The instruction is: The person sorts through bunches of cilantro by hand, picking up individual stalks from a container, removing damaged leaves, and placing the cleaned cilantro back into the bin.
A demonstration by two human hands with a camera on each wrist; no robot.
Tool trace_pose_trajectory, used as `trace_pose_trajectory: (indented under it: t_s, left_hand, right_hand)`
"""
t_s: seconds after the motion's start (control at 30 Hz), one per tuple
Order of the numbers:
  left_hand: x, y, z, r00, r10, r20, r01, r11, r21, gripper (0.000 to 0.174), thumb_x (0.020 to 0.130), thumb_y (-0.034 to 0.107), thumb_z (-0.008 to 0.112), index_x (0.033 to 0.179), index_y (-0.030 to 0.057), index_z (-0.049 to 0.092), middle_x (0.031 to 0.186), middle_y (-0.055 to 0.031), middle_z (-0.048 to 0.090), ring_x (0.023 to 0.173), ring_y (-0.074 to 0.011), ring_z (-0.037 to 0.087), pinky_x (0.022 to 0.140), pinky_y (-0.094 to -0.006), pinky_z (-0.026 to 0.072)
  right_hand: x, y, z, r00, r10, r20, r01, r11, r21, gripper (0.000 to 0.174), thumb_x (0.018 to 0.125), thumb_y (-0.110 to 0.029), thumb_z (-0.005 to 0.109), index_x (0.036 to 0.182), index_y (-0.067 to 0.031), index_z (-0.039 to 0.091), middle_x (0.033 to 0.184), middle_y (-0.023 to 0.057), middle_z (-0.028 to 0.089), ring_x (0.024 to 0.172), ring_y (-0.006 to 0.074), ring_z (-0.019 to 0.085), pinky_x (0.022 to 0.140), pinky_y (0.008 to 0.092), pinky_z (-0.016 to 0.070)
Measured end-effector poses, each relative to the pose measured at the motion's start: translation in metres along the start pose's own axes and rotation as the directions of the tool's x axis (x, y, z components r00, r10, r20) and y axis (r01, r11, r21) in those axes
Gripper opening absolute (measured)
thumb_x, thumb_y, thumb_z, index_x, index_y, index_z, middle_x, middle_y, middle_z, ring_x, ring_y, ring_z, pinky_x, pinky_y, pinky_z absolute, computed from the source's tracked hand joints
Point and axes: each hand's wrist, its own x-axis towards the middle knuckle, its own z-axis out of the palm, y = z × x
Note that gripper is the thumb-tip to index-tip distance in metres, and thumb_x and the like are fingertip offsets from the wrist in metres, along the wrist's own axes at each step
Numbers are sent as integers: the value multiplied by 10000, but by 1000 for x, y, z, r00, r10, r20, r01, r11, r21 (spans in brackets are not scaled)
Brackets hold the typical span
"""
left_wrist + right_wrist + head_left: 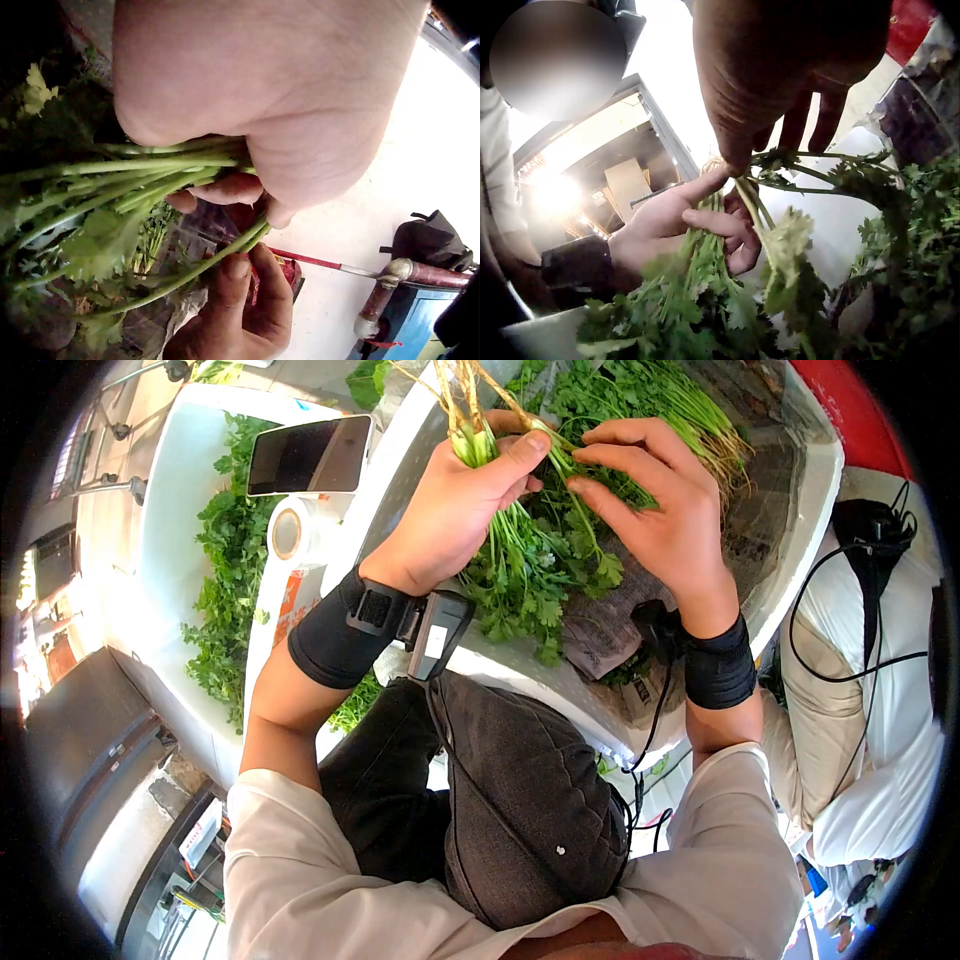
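My left hand (pixel 465 490) grips a bunch of coriander (pixel 515 565) around its stems, with the pale roots (pixel 462 395) sticking up above the fist and the leaves hanging below. Beside it, my right hand (pixel 655 505) pinches a separate coriander stem (pixel 187 279) between thumb and forefinger. That stem runs up to the left thumb and forefinger, and its leaves droop over the box. In the right wrist view, the right fingertips meet the stem right at the left thumb tip. More coriander (pixel 640 400), roots to the right, lies in the white foam box (pixel 822 470).
On the left, a second white box (pixel 165 530) holds loose greens (pixel 215 560). A phone (pixel 310 457) and a white tape roll (pixel 288 532) sit between the boxes. Dark crumpled paper (pixel 610 615) lines the near box. Another person's leg (pixel 825 660) is at right; cables hang from both wrists.
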Motion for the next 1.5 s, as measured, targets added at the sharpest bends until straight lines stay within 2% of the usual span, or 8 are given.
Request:
trace_pose_trajectory:
  t_s: [0.2, 0.3, 0.37, 0.47, 0.67, 0.9, 1.17, 1.5]
  left_hand:
    - [0, -2, 2, 999, -13, -42, 12, 999, -40, 272, 1001, 234, 717, 1181, 43, 647, 951, 27, 653, 847, -71, 608, 767, -223, 493]
    - [-1, 1, 4, 1000, 5, -31, -4, 1000, 10, 268, 1000, 233, 720, 1178, 46, 649, 933, 32, 651, 836, -70, 605, 758, -226, 489]
    - [-2, 5, 8, 1000, 15, -16, -13, 992, 126, 225, 1056, 215, 624, 1206, 49, 613, 838, 76, 522, 704, -32, 455, 787, -253, 490]
    - [-4, 5, 13, 996, 70, -60, -57, 979, 198, 266, 1049, 211, 631, 1254, 42, 615, 893, 59, 563, 784, -42, 504, 770, -228, 470]
    - [-4, 5, 9, 993, 110, 38, -116, 930, 348, 285, 1052, 211, 617, 1270, 29, 634, 948, 34, 600, 856, -49, 524, 740, -213, 432]
    - [-3, 3, 10, 986, 163, 34, -164, 914, 370, 274, 1056, 231, 615, 1236, 28, 654, 965, 37, 618, 855, -56, 537, 767, -222, 448]
    - [-4, 2, 9, 993, 71, 98, -111, 855, 507, 256, 1014, 191, 688, 1193, 9, 669, 988, 21, 662, 909, -70, 589, 846, -258, 487]
    - [-3, 3, 7, 993, -22, 119, -47, 838, 544, 265, 1017, 204, 678, 1168, -14, 688, 1033, -6, 707, 967, -80, 601, 911, -274, 488]
  right_hand:
    - [-1, 2, 5, 999, -7, -37, 5, 998, -63, 252, 794, -66, 835, 1024, -32, 739, 1020, 92, 704, 904, 278, 705, 792, 349, 574]
    - [1, 0, 6, 997, 21, -75, -21, 1000, 12, 214, 823, -44, 807, 1022, -19, 732, 964, 109, 705, 879, 287, 708, 784, 346, 572]
    - [-1, -2, 9, 974, 226, -29, -220, 965, 143, 204, 852, -32, 779, 1046, -9, 722, 921, 125, 699, 854, 295, 706, 768, 352, 567]
    - [-1, -2, 5, 972, 234, 24, -234, 959, 159, 214, 877, -39, 758, 1086, -17, 717, 929, 130, 696, 848, 293, 701, 747, 367, 559]
    - [-2, 4, 4, 993, 117, 4, -117, 993, 22, 209, 894, -64, 747, 1100, -39, 720, 955, 127, 672, 831, 320, 676, 729, 372, 546]
    - [0, -2, -1, 989, 128, 69, -130, 991, 15, 221, 859, -54, 778, 1075, -53, 731, 936, 117, 661, 809, 318, 667, 707, 373, 544]
    - [1, 4, -4, 993, 85, -76, -91, 993, -76, 164, 840, -30, 786, 997, -20, 742, 913, 107, 665, 768, 279, 666, 653, 353, 533]
    - [0, 3, 1, 994, 73, -80, -81, 992, -97, 148, 850, -13, 771, 993, -20, 737, 919, 106, 654, 772, 288, 658, 669, 359, 531]
